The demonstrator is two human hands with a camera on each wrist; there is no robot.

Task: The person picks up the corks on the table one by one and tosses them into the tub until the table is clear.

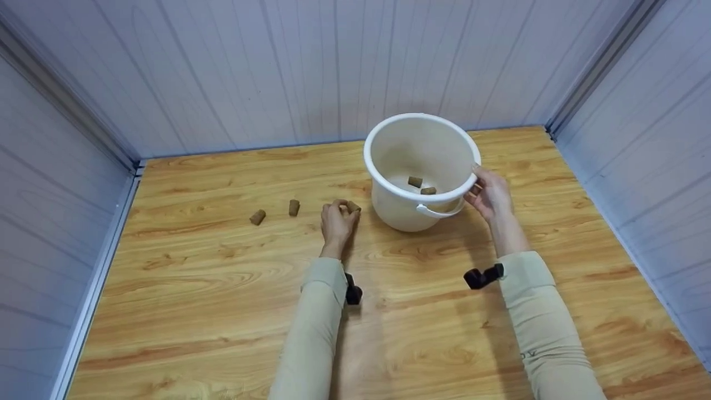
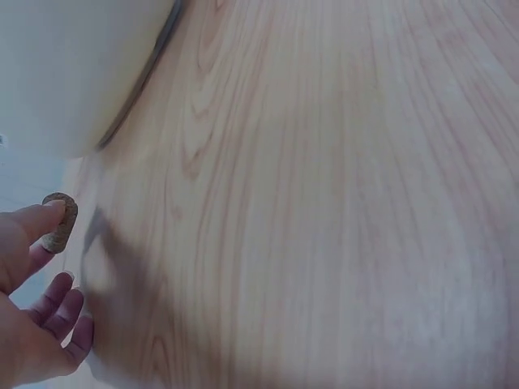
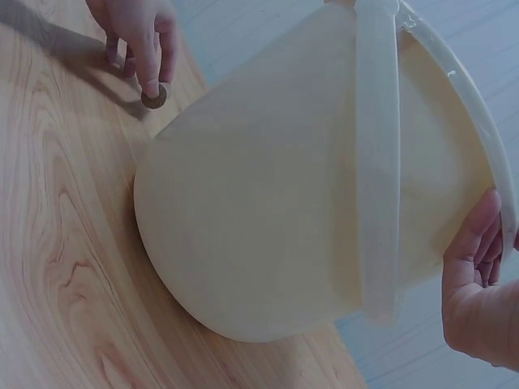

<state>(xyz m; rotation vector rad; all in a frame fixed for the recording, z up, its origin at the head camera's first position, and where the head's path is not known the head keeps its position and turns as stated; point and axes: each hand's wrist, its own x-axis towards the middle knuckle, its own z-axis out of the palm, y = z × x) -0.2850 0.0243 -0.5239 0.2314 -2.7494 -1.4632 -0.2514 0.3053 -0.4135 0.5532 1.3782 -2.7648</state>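
Observation:
My left hand (image 1: 338, 221) pinches a small brown cork stopper (image 1: 354, 207) between thumb and finger, just left of the bucket. In the left wrist view the cork stopper (image 2: 62, 223) shows at the fingertips, the other fingers loosely bent. A white plastic bucket (image 1: 400, 214) stands upright near the back wall, its handle (image 1: 441, 214) hanging down the front. The right hand (image 1: 491, 194) grips the bucket's rim on the right side, thumb outside in the right wrist view. Two cork stoppers (image 1: 415, 181) lie on the bucket's floor.
Farther left on the wood-grain table (image 1: 222, 311) lie two more cork stoppers, one tilted (image 1: 258, 216) and one nearly upright in view (image 1: 294, 208). Pale panelled walls (image 1: 300, 66) enclose the table at the back and both sides.

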